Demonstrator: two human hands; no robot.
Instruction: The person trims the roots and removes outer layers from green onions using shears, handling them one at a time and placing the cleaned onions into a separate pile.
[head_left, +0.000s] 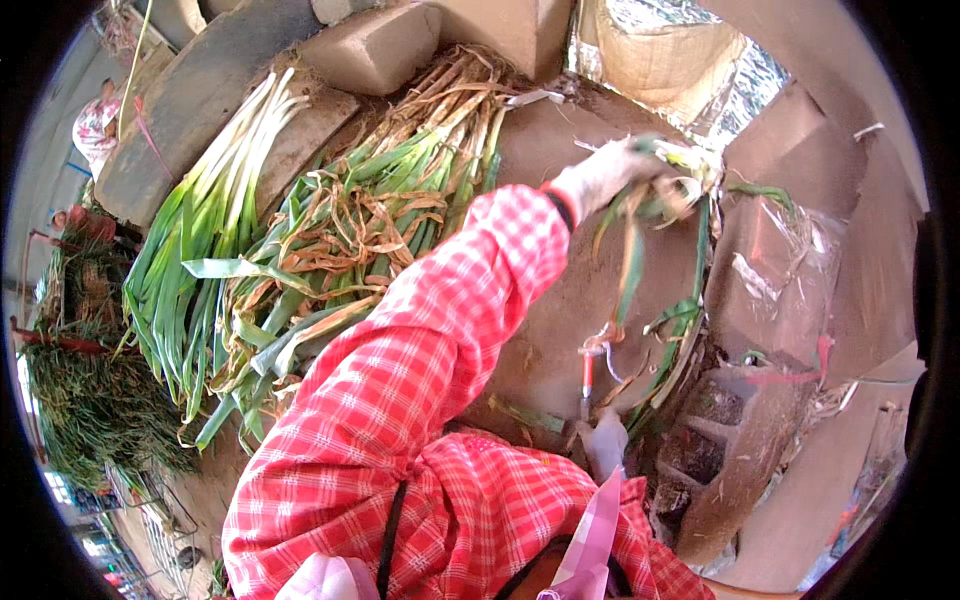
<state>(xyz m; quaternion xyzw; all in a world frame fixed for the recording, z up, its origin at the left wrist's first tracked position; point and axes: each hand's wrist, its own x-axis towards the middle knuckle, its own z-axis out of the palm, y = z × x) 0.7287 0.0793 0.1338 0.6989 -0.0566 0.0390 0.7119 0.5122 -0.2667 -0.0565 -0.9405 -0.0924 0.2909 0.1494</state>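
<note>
My left hand (611, 176), in a pale glove, reaches out to the far right, its fingers blurred. Long green onion leaves (634, 259) and dry skins hang from its grip, beside a heap of white and green scraps (701, 169) on the ledge. Closer to my body, my right hand (606, 444), also gloved, grips a slim tool with a red section and a metal part (587, 375); its exact kind is unclear. On the left lie unpeeled green onions (360, 225) with brown, withered leaves. Beyond them rests a bundle of cleaned green onions (225, 172) with bare white stems.
Bricks (375, 49) border the far side, near a woven sack (664, 64). More leaf strips (686, 322) trail over the right edge by a hollow block (697, 442). Stacked greens (97, 390) fill a rack at far left, where another person (97, 135) is visible.
</note>
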